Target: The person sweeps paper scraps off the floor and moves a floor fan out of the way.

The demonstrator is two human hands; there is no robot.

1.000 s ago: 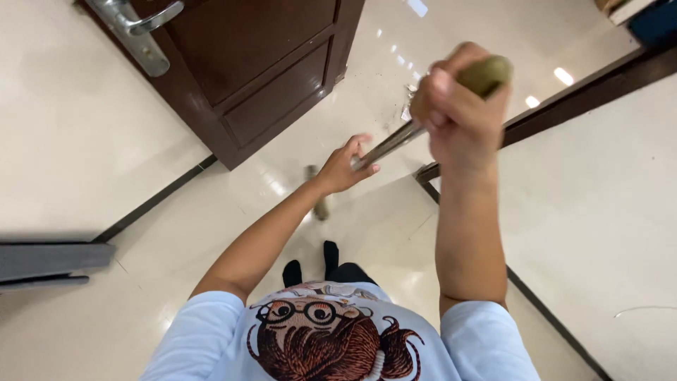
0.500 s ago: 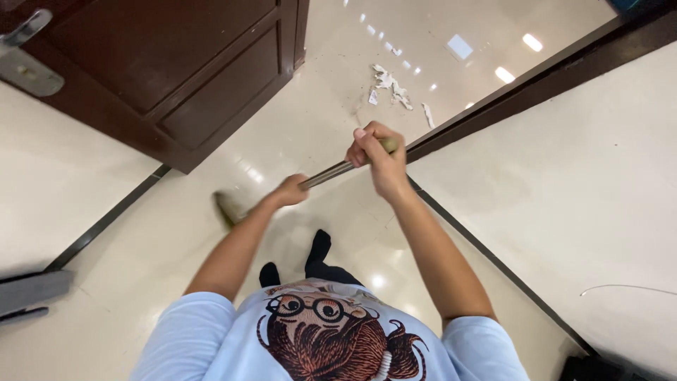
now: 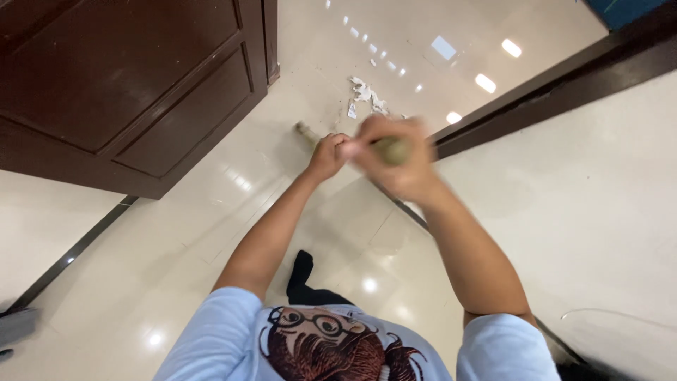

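Head view, looking down. Both hands closed on a broom handle point(image 3: 390, 149): the right hand point(image 3: 395, 159), blurred, has its fingers wrapped round the olive-green top end of the handle; the left hand point(image 3: 328, 155) grips lower down, fingers curled shut around the shaft, which is mostly hidden between the two hands. The broom head point(image 3: 306, 131) shows only as a small olive tip on the glossy cream tile floor point(image 3: 211, 233), just beyond the left hand. A scatter of torn white paper scraps point(image 3: 365, 95) lies on the floor near the broom head, apart from it, in the doorway. A dark brown panelled door point(image 3: 127, 85) stands open at the left; a dark door frame point(image 3: 550, 77) runs along the right, beside a cream wall point(image 3: 585, 212). Judgement on progress: the scraps lie loose and spread out, not gathered into a pile, and no dustpan is in view, so the sweeping looks early, with collecting the debris left to do.
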